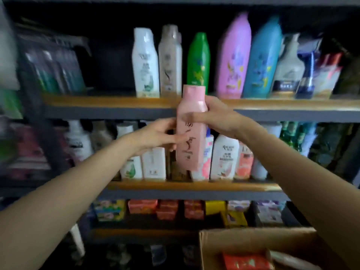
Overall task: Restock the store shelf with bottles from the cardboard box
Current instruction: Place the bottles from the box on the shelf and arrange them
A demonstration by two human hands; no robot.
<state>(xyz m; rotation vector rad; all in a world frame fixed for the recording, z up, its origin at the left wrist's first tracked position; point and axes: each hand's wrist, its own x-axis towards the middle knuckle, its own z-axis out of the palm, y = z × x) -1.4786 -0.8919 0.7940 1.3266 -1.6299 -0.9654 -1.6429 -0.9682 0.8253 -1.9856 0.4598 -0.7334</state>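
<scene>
1. Head view: one pink bottle (191,127) is held upright in the air in front of the store shelf (109,103), its cap level with the upper board's front edge and its base hanging in front of the middle row.
2. The right hand (216,115) grasps the pink bottle near its shoulder, thumb across the front and fingers (209,100) curled round the far side.
3. The left hand (157,136) lies against the bottle's left side lower down, fingers mostly straight and touching it; motion blur hides whether any of them curl round it.
4. On the upper board seven bottles stand in a row: one white bottle (145,63), one beige bottle (169,60), one green bottle (198,59) directly behind the pink cap, one purple bottle (234,57), one blue bottle (262,59), one clear pump bottle (288,65) and one dark blue bottle (306,75).
5. Left of them hangs a pack of toothbrushes (54,71); the count is too blurred to tell.
6. The middle board holds a crowded row of white and pink bottles (224,156), too overlapped to count.
7. The lowest board carries stacked small boxes (167,209).
8. One cardboard box (253,240) sits open at the lower right, with one red packet (246,262) inside.
</scene>
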